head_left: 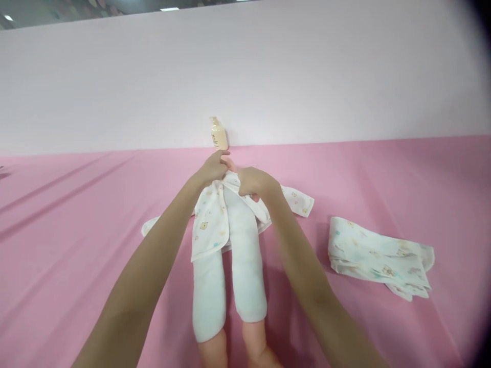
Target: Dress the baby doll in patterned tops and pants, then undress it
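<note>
A baby doll lies on its back on the pink sheet, feet towards me, in white leggings and an open printed jacket. My left hand is closed on the jacket's left front near the doll's chest. My right hand is closed on the jacket's right front just beside it. The two hands nearly touch over the doll's upper body, and they hide its head.
A folded printed cloth lies on the sheet to the right of the doll. A cream pump bottle stands behind the doll against the pale wall.
</note>
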Available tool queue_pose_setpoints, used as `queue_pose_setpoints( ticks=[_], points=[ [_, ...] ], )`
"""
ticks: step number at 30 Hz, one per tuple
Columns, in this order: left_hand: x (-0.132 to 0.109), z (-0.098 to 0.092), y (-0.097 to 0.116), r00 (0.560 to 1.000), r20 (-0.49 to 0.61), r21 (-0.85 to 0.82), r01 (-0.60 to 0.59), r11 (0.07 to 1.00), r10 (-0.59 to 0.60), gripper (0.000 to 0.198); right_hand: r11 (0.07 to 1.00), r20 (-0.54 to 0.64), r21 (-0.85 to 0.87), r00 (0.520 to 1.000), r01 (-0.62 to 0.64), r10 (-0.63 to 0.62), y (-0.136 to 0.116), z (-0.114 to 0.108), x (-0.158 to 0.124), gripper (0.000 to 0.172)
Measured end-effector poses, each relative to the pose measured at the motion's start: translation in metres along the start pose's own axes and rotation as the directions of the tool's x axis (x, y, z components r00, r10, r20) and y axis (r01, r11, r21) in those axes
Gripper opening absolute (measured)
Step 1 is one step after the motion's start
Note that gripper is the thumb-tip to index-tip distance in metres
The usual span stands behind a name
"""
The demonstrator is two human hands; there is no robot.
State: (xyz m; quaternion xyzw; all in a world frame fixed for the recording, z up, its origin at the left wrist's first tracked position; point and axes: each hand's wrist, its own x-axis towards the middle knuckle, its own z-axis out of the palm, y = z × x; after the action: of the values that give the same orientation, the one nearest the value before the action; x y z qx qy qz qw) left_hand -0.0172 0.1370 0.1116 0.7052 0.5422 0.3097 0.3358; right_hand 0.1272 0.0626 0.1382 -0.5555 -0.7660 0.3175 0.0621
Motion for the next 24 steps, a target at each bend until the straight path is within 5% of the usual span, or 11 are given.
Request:
queue_pose_setpoints(
  ticks=[3, 6, 10, 13, 18, 21, 24],
  points=[
    [-0.004, -0.008, 0.002, 0.994, -0.031, 0.164, -0.096, 0.982, 0.102, 0.058, 0.994, 0.009, -0.065, 0.996, 0.086, -0.085, -0.002, 0.000, -0.001, 0.018],
    [-0.010, -0.009, 0.004, 0.995, 0.000, 0.134, -0.101, 0.986, 0.102, 0.063, 0.977, 0.099, -0.010, 0.973, 0.211, -0.209, -0.003, 0.000, -0.003, 0.002],
    [-0.016, -0.006, 0.004, 0.971, 0.241, -0.025, 0.018, 1.000, -0.012, 0.064, 0.955, 0.123, 0.076, 0.948, 0.285, -0.293, -0.011, 0.004, -0.003, 0.008],
    [-0.015, -0.006, 0.001, 0.981, 0.189, 0.074, 0.033, 0.997, -0.047, 0.049, 0.930, 0.192, 0.134, 0.912, 0.343, -0.364, -0.016, 0.006, -0.005, 0.011],
    [-0.018, -0.020, -0.012, 0.992, 0.041, 0.228, -0.123, 0.966, 0.116, 0.050, 0.970, 0.045, 0.075, 0.971, 0.229, -0.233, -0.005, 0.001, -0.008, 0.010],
    [-0.026, -0.029, -0.021, 0.999, 0.048, 0.123, -0.023, 0.992, 0.018, 0.051, 0.988, -0.036, 0.089, 0.992, 0.127, -0.124, 0.007, -0.003, -0.003, 0.012],
    [-0.034, -0.033, -0.025, 0.991, 0.110, 0.002, 0.074, 0.997, -0.074, 0.054, 0.979, 0.073, 0.157, 0.987, 0.129, -0.142, 0.011, -0.001, 0.005, 0.019]
  ],
)
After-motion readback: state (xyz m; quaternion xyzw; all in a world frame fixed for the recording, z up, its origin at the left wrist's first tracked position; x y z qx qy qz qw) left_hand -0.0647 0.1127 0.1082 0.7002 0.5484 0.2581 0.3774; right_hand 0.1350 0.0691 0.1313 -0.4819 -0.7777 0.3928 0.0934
